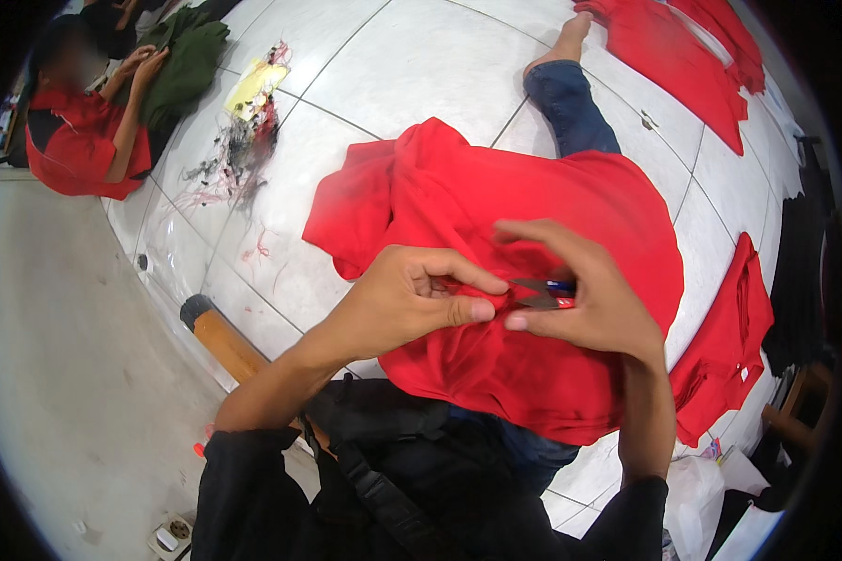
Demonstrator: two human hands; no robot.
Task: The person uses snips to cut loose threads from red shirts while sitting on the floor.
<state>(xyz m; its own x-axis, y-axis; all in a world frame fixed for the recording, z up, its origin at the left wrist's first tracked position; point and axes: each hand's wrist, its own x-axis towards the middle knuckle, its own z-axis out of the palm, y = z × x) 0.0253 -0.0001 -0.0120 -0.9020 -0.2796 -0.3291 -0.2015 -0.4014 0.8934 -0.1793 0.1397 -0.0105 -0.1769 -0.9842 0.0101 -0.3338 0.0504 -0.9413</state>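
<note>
A red garment [533, 189] lies spread across my lap and legs. My left hand [421, 298] pinches a gathered bit of its cloth between thumb and forefinger. Close beside that pinch, my right hand [582, 294] holds a small pair of thread snips [544, 294] with blue and red on the grips. The snips' two blades stand apart and point left toward the pinched cloth. Most of their handle is hidden in my right palm, and the fingers of that hand are slightly blurred.
Thread scraps [242, 151] lie beside yellow paper [256, 88] on the tiled floor. More red garments [723, 350] lie at right and upper right [673, 56]. A co-worker [91, 140] at upper left handles dark green cloth [186, 66]. A wooden pole [228, 340] lies by my left forearm.
</note>
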